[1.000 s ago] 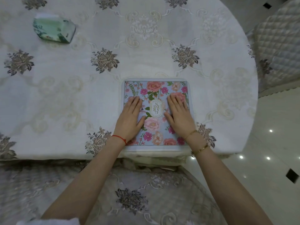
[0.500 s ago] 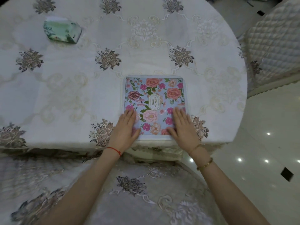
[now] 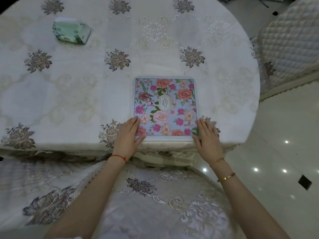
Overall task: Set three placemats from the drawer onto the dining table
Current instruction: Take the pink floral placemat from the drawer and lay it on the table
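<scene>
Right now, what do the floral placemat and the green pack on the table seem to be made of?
The floral placemat looks like fabric or a soft printed sheet, matte: it lies flat, shows no glare, and has a pale sewn-looking border. Which of the two, I cannot tell. The green pack looks like thin glossy plastic film, likely a tissue pack: its surface shines and creases at the corners.

Your inventory: placemat (image 3: 165,107) smooth printed floral; table (image 3: 86,94) cloth embroidered, matt; floor (image 3: 283,135) glossy tile; chair cover (image 3: 290,49) quilted fabric.
</scene>
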`<action>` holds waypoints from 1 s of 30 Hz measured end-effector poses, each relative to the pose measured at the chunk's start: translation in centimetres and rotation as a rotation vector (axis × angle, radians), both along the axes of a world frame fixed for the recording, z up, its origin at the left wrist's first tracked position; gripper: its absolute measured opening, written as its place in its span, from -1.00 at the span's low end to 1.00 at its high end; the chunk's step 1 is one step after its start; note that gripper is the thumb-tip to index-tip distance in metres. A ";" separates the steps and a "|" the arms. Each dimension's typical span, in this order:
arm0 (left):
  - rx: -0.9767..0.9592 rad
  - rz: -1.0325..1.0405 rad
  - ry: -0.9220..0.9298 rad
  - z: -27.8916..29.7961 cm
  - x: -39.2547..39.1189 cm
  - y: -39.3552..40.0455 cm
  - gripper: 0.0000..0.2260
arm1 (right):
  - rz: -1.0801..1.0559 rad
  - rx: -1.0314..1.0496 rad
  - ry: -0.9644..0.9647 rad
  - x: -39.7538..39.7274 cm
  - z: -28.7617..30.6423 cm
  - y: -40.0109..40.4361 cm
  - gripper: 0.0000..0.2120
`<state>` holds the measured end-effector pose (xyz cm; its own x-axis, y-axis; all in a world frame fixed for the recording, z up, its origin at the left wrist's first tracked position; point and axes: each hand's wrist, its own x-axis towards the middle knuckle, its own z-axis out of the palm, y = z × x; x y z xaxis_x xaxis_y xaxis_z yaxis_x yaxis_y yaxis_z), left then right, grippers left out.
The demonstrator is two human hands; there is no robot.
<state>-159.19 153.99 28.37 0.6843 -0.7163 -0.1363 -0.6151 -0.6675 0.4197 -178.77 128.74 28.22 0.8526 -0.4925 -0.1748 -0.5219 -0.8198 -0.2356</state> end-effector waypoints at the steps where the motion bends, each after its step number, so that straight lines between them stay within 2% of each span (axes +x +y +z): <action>1: -0.002 0.002 -0.010 0.0 0.1 0.1 -0.42 | 0.005 -0.003 -0.007 0.1 0.2 -0.2 -0.41; 5: -0.067 0.022 0.004 0.8 0.6 -1.2 -0.49 | 0.068 0.033 -0.060 3.1 1.1 -0.4 -0.48; 9: -0.091 -0.088 -0.032 1.2 2.4 -4.5 -0.50 | 0.155 0.075 -0.037 8.6 0.9 -0.4 -0.45; 13: -0.080 -0.104 -0.039 0.8 4.6 -7.8 -0.50 | 0.175 0.066 -0.001 12.8 0.0 -0.4 -0.42; 22: -0.102 0.016 -0.072 -1.4 6.6 -5.9 -0.49 | 0.201 0.004 0.006 10.2 -0.3 -5.0 -0.31; 27: -0.067 0.035 -0.114 -1.2 7.8 -5.5 -0.50 | 0.111 0.025 -0.063 10.5 0.3 -6.8 -0.40; 30: -0.118 0.014 -0.088 -0.7 9.4 -7.4 -0.52 | 0.152 0.047 -0.092 13.9 0.6 -6.7 -0.44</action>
